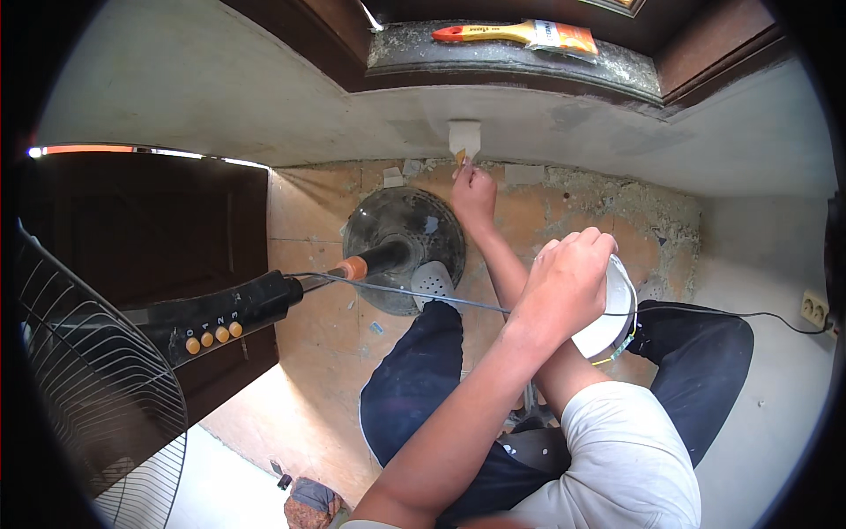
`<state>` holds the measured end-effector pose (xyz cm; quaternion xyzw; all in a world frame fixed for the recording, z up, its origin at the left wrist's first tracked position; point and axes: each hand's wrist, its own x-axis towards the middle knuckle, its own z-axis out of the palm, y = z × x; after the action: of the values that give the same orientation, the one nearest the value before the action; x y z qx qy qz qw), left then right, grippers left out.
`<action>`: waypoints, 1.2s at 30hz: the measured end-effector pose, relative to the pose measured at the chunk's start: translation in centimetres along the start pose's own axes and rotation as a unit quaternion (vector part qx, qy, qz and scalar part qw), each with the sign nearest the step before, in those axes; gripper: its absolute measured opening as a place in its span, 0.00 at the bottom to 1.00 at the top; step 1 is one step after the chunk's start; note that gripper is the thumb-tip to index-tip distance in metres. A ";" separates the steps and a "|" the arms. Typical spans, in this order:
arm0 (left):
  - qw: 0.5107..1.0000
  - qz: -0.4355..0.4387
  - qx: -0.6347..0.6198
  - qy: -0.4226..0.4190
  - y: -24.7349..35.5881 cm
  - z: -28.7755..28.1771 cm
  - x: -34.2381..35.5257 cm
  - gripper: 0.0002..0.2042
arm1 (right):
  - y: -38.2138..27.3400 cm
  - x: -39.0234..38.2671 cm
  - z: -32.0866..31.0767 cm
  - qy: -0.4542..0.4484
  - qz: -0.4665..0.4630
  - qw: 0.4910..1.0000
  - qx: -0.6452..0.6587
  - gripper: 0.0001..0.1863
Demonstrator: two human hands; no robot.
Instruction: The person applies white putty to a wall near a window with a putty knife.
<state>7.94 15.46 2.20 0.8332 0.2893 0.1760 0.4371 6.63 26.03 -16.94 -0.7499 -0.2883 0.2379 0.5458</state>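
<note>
My forearms cross, the left one over the right. My right hand (476,194) grips the short handle of a putty knife (465,137), its broad pale blade lying against the low part of the wall (370,123). Farther right and nearer to me, my left hand (571,280) is closed at the rim of a white bucket (608,331), which stands between my legs. Its fingertips are partly hidden behind the hand. The bucket seems tilted, and what it contains cannot be seen.
A paintbrush (520,35) lies on the window ledge (423,60) above. Left of my arms stands a fan with a round black base (361,216) and wire guard (97,370). Its cable (414,294) crosses to a wall socket (814,310). Debris lines the tiled floor (308,207).
</note>
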 end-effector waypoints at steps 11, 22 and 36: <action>1.000 0.004 0.000 0.006 0.0 -0.2 -0.3 0.10 | 1.4 1.5 1.4 -0.039 -0.064 0.996 -0.044 0.18; 1.000 -0.021 0.007 -0.018 0.0 -0.3 -0.2 0.10 | 11.8 1.8 4.9 -0.181 0.207 0.951 -0.138 0.29; 1.000 0.002 -0.014 -0.017 0.4 0.9 0.6 0.10 | 3.4 1.3 1.7 -0.072 0.106 0.991 0.026 0.25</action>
<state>8.98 15.10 2.10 0.8305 0.2782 0.1668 0.4528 7.01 27.25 -20.77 -0.7426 -0.2397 0.3553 0.5147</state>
